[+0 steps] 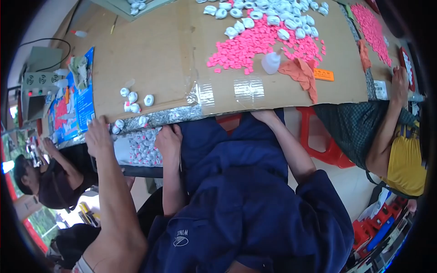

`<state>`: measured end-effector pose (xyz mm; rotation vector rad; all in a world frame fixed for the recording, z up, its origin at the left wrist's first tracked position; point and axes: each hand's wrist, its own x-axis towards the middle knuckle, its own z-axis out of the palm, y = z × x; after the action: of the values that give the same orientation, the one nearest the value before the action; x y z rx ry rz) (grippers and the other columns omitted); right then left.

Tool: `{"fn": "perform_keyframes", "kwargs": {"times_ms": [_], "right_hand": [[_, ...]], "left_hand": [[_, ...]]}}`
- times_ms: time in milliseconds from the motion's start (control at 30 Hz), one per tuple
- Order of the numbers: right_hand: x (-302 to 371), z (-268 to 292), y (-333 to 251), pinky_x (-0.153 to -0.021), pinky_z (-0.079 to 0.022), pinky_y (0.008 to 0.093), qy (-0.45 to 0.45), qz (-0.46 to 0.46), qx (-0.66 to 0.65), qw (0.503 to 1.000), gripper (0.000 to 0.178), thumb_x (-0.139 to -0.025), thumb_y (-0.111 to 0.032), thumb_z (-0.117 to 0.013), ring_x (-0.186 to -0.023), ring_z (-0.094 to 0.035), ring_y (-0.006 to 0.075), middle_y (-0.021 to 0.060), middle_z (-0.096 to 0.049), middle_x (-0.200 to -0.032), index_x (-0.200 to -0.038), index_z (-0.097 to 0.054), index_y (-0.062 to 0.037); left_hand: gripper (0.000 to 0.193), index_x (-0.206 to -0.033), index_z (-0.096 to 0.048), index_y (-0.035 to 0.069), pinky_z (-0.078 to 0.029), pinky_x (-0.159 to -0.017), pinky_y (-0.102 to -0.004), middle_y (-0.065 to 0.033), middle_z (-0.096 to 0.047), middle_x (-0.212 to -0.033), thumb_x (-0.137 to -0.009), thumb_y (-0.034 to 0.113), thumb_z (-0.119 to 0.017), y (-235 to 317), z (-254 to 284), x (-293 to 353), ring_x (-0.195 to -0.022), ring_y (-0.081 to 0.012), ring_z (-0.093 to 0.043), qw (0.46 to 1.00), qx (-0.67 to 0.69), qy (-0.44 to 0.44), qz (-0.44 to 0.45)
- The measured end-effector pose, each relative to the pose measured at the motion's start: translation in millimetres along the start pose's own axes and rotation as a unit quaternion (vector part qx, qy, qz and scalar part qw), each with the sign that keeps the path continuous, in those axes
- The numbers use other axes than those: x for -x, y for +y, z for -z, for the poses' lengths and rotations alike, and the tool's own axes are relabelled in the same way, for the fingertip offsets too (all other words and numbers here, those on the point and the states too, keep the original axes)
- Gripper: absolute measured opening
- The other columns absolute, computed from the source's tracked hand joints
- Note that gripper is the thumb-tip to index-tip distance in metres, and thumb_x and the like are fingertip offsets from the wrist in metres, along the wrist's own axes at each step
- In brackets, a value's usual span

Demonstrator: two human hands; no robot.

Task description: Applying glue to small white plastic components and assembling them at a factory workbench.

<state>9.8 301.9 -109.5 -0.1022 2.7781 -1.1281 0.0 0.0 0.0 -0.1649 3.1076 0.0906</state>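
My left hand point(168, 142) is at the right end of a shallow tray point(122, 150) just below the table's front edge. Its fingers are curled and look closed round the tray's side. Many small white pieces with pink parts point(145, 149) fill the tray's right portion. My right hand point(265, 116) reaches to the table edge above my right thigh; the edge hides its fingers. A co-worker's hand point(98, 135), on an arm from the lower left, is at the table edge by the tray's left end. Several white round pieces point(132, 97) lie on the cardboard point(150, 54) nearby.
Across the far table spread pink pieces point(236, 51) and white round pieces point(273, 20). Near them are a translucent bottle point(270, 63), an orange cloth point(300, 73) and an orange label point(323, 74). A red stool point(324, 154) and another person point(405, 154) are to the right.
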Motion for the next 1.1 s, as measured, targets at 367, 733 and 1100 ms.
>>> {"fn": "perform_keyframes", "kwargs": {"times_ms": [367, 733, 1100], "right_hand": [[15.3, -26.4, 26.4, -0.09, -0.041, 0.0421, 0.054, -0.058, -0.052, 0.996, 0.031, -0.08, -0.018, -0.051, -0.104, -0.052, 0.0355, 0.0176, -0.058, -0.107, -0.108, -0.056, -0.0054], [6.9, -7.8, -42.7, -0.091, -0.04, 0.0395, -0.255, -0.106, -0.253, 0.927, 0.036, -0.085, -0.025, -0.055, -0.107, -0.052, 0.0319, 0.018, -0.056, -0.113, -0.115, -0.053, -0.0057], [5.4, -8.8, 72.3, -0.101, -0.031, 0.0379, -0.069, -0.06, 0.072, 0.993, 0.049, -0.084, -0.033, -0.053, -0.121, -0.04, 0.0258, 0.01, -0.045, -0.129, -0.127, -0.04, -0.0135]], "left_hand": [[0.02, -0.075, -0.06, 0.003, -0.05, -0.055, -0.0419, -0.0192, -0.059, -0.059, -0.077, 0.023, -0.058, 25.5, 12.8, 3.8, -0.056, -0.0356, -0.06, 0.956, -0.123, 0.137, -0.23], [0.024, -0.083, -0.06, 0.002, -0.048, -0.056, -0.0503, -0.0222, -0.059, -0.062, -0.08, 0.025, -0.058, 14.3, 4.5, 14.2, -0.059, -0.0402, -0.059, 0.999, 0.034, 0.033, 0.018], [0.03, -0.097, -0.065, 0.007, -0.048, -0.059, -0.0432, -0.017, -0.062, -0.065, -0.082, 0.031, -0.055, -4.8, 13.6, 13.4, -0.062, -0.0338, -0.062, 0.999, 0.017, 0.008, 0.036]]}}
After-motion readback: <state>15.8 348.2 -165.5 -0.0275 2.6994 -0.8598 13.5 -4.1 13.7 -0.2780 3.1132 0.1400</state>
